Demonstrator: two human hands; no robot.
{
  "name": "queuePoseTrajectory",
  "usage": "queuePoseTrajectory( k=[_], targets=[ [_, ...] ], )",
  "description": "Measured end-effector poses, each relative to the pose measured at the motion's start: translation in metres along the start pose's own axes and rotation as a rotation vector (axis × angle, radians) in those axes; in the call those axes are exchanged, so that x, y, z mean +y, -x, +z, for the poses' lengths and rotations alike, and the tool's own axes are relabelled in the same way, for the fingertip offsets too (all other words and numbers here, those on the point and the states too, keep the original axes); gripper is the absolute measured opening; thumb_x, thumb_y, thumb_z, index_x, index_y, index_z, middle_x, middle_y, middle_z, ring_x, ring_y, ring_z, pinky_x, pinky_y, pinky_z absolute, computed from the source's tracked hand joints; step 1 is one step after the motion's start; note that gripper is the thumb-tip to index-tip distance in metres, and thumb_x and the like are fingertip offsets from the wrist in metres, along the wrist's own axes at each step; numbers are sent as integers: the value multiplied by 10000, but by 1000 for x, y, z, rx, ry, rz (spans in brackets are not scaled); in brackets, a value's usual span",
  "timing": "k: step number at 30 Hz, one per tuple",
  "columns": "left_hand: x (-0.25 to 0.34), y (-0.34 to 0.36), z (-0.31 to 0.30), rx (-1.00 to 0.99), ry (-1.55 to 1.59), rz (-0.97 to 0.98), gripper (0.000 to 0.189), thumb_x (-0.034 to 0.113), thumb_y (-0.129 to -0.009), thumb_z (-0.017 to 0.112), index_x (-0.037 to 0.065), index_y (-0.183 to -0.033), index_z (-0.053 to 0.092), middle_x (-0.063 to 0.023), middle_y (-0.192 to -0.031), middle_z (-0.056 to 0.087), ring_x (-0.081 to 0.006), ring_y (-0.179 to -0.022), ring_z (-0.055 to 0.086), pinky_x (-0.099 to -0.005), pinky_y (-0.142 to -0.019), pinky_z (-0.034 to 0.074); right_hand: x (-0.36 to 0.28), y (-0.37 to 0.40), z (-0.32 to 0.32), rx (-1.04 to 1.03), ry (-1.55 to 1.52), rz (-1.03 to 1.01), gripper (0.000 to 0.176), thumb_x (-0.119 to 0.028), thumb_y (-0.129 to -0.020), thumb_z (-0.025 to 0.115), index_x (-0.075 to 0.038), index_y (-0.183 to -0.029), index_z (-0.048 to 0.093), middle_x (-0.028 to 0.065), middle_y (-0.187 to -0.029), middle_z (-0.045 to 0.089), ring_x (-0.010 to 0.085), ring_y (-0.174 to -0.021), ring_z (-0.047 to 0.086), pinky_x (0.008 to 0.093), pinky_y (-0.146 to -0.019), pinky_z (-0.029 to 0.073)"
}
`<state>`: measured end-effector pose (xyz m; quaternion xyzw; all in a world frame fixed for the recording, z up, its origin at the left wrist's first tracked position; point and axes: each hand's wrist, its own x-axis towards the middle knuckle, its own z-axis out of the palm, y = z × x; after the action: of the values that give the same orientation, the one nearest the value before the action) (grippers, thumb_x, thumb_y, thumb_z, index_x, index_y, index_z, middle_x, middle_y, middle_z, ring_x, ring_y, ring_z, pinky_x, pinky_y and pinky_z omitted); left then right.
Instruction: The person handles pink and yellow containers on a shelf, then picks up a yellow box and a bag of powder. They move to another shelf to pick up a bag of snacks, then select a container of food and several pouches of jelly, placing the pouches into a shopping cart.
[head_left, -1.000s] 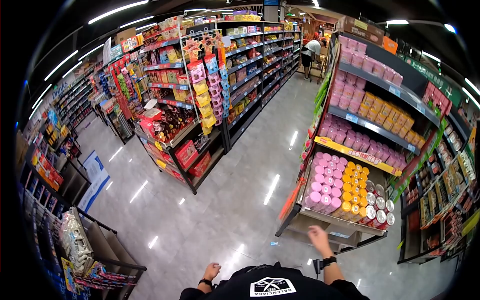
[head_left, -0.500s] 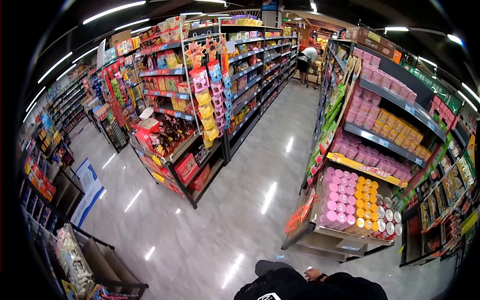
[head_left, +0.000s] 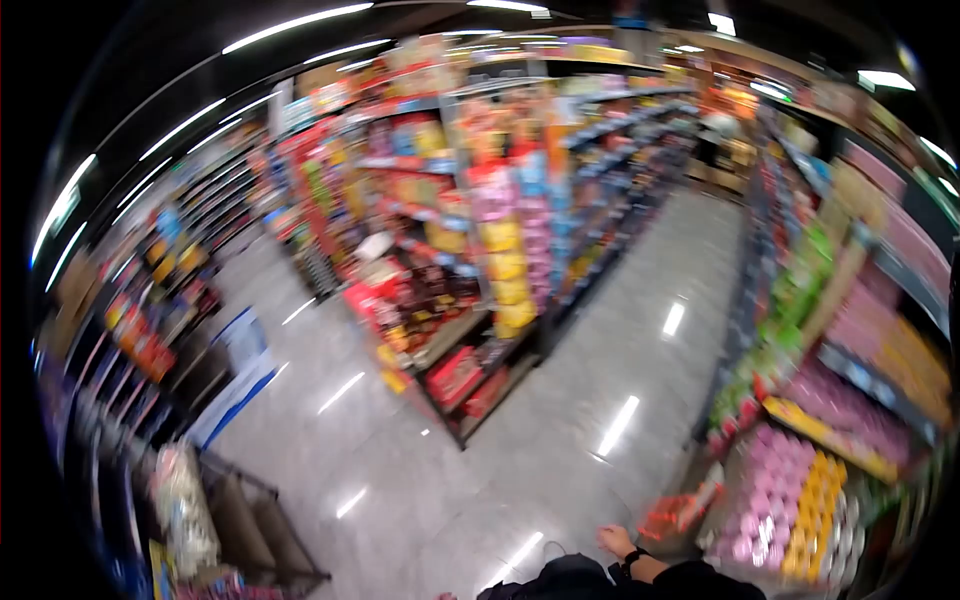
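My right hand [head_left: 615, 541] is low in the view, in front of my dark clothing, with a black band [head_left: 633, 559] around its wrist. It hangs over the grey floor [head_left: 480, 470], left of the display of pink and orange-lidded cans [head_left: 775, 500], and appears apart from it. Its fingers are smeared by motion, and nothing can be made out in them. Of my left hand [head_left: 447, 596], only a small sliver shows at the bottom edge; its fingers are hidden.
An aisle runs ahead between a long shelf of packets [head_left: 625, 150] and the shelves on the right. A corner display with red boxes [head_left: 455, 375] juts into the floor. At lower left stand a rack [head_left: 255, 530] and a blue-white sign [head_left: 235, 375]. A blurred person [head_left: 715, 140] stands far down the aisle.
The view has turned left, so the shelves and can display have shifted right and the picture is blurred. My right hand reaches farther out from my body, showing more wrist. A sliver of my left hand has appeared.
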<state>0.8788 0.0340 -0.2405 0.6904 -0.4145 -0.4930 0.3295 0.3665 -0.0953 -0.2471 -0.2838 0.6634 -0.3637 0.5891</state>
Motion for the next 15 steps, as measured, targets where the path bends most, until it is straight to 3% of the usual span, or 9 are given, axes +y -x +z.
queuePoseTrajectory(
  k=[2, 3, 4, 6, 7, 9, 11, 15],
  targets=[
    [10, -29, 7, 135, -108, 177, 447, 374, -958, 593, -9, -1187, 618, -103, -903, 681, -177, -709, 615, -335, -571, 497, -20, -36, 17, -10, -46, 40, 186, -175, -926, 575, -24, -1005, 650, 79, -818, 643, 177, -624, 624, 311, -518, 501],
    [8, -44, 4, 130, -83, -51, 417, 303, -869, 715, -8, -1141, 657, -101, -909, 712, -206, -855, 694, -336, -779, 559, -29, -53, 20, -41, -33, 32, 140, -139, -923, 562, -39, -998, 623, 64, -744, 602, 162, -575, 586, 313, -475, 469],
    [34, -40, 0, 85, -182, -67, 456, 363, -881, 720, 37, -1193, 652, -114, -995, 723, -201, -953, 681, -334, -866, 530, -41, -62, 25, -38, -15, 74, 149, -160, -927, 548, -39, -966, 627, 76, -783, 625, 186, -608, 619, 332, -492, 502],
    [99, -17, -7, 107, -94, -59, 431, 346, -937, 665, 57, -1252, 613, -92, -1052, 709, -189, -965, 653, -329, -861, 518, -37, -99, 26, -131, 61, 132, 174, -202, -930, 529, -48, -943, 608, 87, -813, 637, 220, -632, 649, 357, -510, 536],
    [92, -19, -15, 145, -26, -71, 455, 383, -904, 693, 74, -1233, 635, -112, -1037, 724, -230, -955, 682, -340, -859, 529, -12, -134, 18, -226, 111, 148, 181, -223, -928, 523, -56, -953, 587, 86, -802, 627, 230, -625, 646, 365, -510, 538],
    [72, -15, -27, 323, -39, -182, 441, 381, -888, 695, 76, -1203, 654, -145, -1026, 724, -280, -973, 685, -372, -868, 531, 37, -183, 3, -366, 156, 210, 611, -456, -925, 628, -147, -1404, 405, 122, -1310, 520, 311, -1073, 585, 605, -842, 514],
    [32, -3, -35, 540, 39, -279, 415, 358, -872, 701, 65, -1165, 673, -163, -1004, 724, -306, -967, 690, -384, -849, 538, -13, -145, 29, -326, 323, 208, 495, -431, -1006, 487, -82, -1354, 442, 170, -1194, 567, 338, -983, 606, 553, -807, 540],
    [-78, 24, -36, 756, 219, -524, 376, 356, -801, 714, 51, -1020, 727, -192, -946, 725, -322, -904, 702, -387, -827, 544, -59, -140, 113, -406, 485, 279, 427, -402, -988, 496, -78, -1264, 468, 154, -1115, 583, 316, -915, 619, 513, -742, 541]
  ],
)
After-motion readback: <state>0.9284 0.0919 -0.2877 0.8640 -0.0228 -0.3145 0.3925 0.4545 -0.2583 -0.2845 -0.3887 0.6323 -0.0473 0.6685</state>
